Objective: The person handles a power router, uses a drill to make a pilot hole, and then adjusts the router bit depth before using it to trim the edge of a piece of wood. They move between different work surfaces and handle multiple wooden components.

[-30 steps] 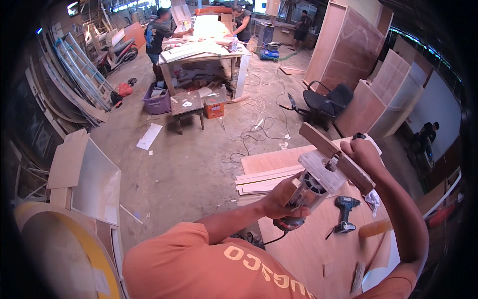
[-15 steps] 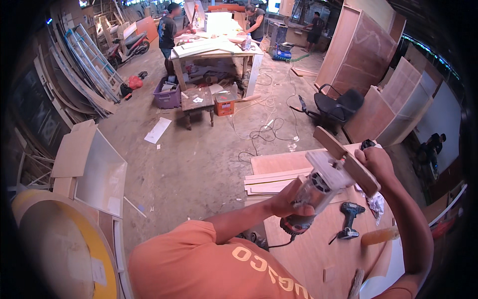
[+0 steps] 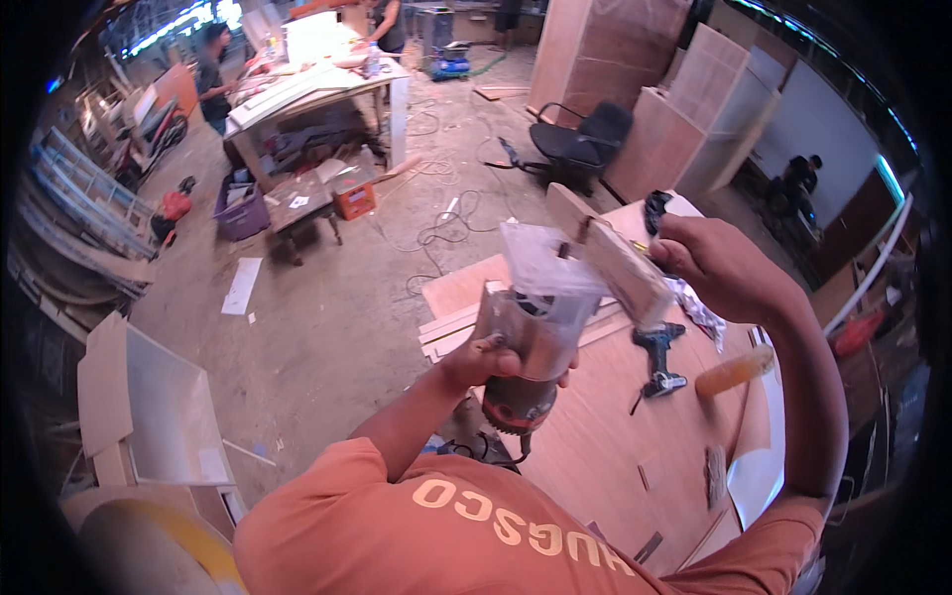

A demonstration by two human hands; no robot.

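router (image 3: 547,332) held above the plywood (image 3: 580,456)

we see the left hand (image 3: 484,362) wrapped round the router, fingers bent against its sides. its clear base (image 3: 540,260) points away from us; a wood strip (image 3: 625,266) runs across it. right hand (image 3: 719,266): fingers curled in, just beside the strip; whether they grip anything, we cannot tell. a drill (image 3: 657,349) lies on the plywood, near an amber cylinder (image 3: 734,372).

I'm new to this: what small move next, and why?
Probably steady the router in the left hand: it is raised above the plywood, with the right hand close to the wooden bar at its base, where a push could shift it.
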